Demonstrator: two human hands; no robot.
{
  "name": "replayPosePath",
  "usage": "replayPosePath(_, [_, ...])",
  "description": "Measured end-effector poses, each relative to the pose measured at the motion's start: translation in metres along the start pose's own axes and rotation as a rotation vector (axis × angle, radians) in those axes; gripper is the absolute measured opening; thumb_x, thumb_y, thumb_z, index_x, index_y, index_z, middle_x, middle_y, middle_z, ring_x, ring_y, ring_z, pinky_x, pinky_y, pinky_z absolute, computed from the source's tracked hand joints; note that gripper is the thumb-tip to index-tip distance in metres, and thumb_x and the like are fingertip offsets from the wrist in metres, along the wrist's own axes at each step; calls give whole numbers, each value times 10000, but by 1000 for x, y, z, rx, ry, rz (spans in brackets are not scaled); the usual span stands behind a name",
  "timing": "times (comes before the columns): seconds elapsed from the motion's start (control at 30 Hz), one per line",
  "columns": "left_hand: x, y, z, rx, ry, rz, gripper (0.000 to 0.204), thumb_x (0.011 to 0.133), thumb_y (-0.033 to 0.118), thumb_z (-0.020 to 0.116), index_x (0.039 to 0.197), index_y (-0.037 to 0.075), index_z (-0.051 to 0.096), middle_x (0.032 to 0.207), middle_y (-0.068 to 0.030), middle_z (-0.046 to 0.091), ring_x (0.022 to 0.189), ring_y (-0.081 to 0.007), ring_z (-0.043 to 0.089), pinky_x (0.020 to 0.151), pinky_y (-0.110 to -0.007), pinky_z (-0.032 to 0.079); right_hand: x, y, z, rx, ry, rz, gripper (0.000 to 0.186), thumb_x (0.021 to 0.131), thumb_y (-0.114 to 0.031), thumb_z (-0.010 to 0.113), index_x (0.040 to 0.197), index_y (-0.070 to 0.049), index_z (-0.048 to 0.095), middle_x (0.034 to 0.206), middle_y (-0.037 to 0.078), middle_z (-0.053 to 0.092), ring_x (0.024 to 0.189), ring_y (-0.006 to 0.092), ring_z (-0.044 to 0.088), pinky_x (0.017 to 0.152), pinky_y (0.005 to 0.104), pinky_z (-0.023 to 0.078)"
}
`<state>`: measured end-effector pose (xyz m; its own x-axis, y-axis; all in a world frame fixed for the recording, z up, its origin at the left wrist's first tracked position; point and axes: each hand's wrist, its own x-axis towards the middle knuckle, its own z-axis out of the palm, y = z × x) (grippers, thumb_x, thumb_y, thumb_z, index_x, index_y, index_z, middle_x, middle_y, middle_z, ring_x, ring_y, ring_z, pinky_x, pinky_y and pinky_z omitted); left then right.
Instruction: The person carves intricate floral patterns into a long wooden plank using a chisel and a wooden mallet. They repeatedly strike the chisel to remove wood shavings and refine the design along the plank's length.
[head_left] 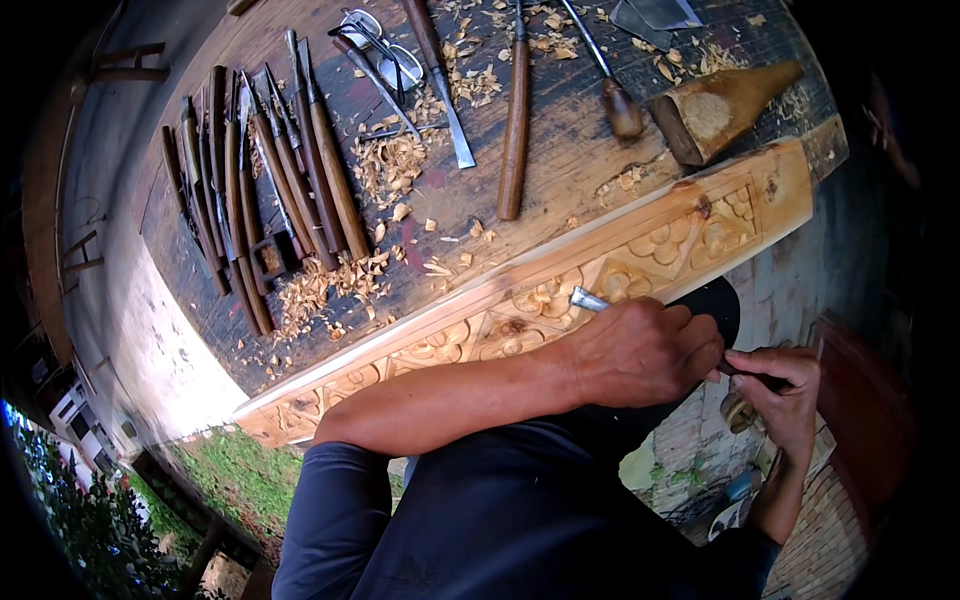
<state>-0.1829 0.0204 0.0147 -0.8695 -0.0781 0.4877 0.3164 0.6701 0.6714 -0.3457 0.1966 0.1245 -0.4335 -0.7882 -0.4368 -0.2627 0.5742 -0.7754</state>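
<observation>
My left hand (640, 350) is closed around a carving gouge (588, 299), whose bright metal tip points left over the wooden board. My right hand (785, 390) grips the dark rear end of the same tool, with thumb and fingers pressed together. Most of the handle is hidden by my fists. Below the tip lies the long pale board (540, 262), carved along its face with flowers and zigzag lines. It runs slantwise along the near edge of the workbench (450, 215). My left forearm crosses over the carved face.
Several wooden-handled chisels (330, 185) lie in a row at the left of the bench. Eyeglasses (405, 68), more chisels (515, 130), a screwdriver-like tool (622, 108) and a wooden mallet (725, 110) lie farther back. Wood shavings (390, 170) are scattered among them.
</observation>
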Motion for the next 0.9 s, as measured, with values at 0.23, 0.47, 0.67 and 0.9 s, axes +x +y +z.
replayPosePath(0.23, [-4, 0, 1, -10, -5, -32, 281, 939, 323, 760, 963, 57, 674, 842, -22, 566, 651, -170, 598, 506, -332, 499, 0, 3, 5, -4, 5, -3, 353, 761, 158, 775, 1088, 37, 832, 892, 144, 820, 758, 140, 761, 694, 249, 561])
replayPosePath(0.47, [-3, 2, 1, -12, 34, -43, 249, 923, 300, 766, 961, 69, 680, 806, -16, 543, 618, -170, 584, 496, -348, 484, -1, -1, 1, 1, -19, 67, 337, 782, 144, 776, 1097, 37, 830, 888, 141, 820, 747, 136, 753, 685, 248, 559])
replayPosePath(0.67, [-1, 0, -4, -65, 99, -83, 212, 903, 269, 770, 963, 81, 691, 798, -1, 528, 607, -154, 560, 497, -332, 448, 6, -7, 9, -31, 32, -45, 331, 770, 135, 785, 1083, 35, 831, 853, 139, 808, 699, 137, 745, 632, 259, 546])
replayPosePath(0.9, [-13, 10, -6, 257, 202, 213, 249, 812, 197, 742, 976, 10, 730, 850, -3, 589, 685, -113, 578, 516, -277, 380, -20, 6, 14, -76, 0, -169, 424, 692, 105, 816, 1103, 2, 828, 822, 140, 790, 679, 174, 748, 620, 281, 555])
